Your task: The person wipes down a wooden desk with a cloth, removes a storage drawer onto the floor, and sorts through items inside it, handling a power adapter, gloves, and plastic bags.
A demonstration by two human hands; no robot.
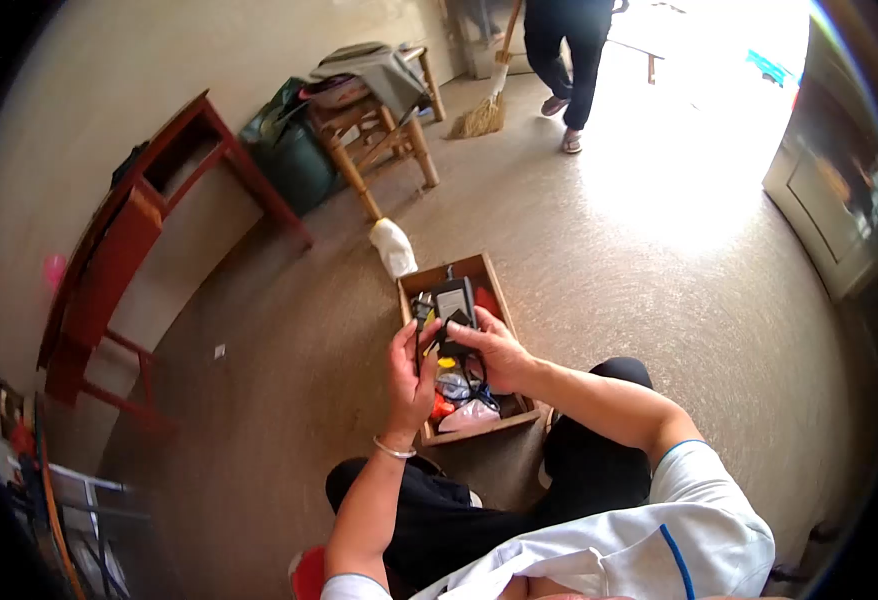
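Observation:
Both my hands are over a wooden drawer (407,300) on the floor. My right hand (499,355) is closed around a black power adapter (453,297) with a pale label, its thumb pressed near the lower end. My left hand (412,385) is at the left side, fingers bent around a black cable (418,345). Where the cable meets the adapter is hard to make out between the fingers. Below the hands, the drawer holds a yellow round piece (446,363), clear plastic bags, a pink bag (470,415), something red-orange (440,407) and more dark cable.
A white bag (392,248) lies against the drawer's far corner. Further back stand a bamboo chair (399,150) with cloth on it, a green bin (294,165) and a red wooden table (119,250). Another person (569,50) stands near a straw broom (484,115) by the bright doorway.

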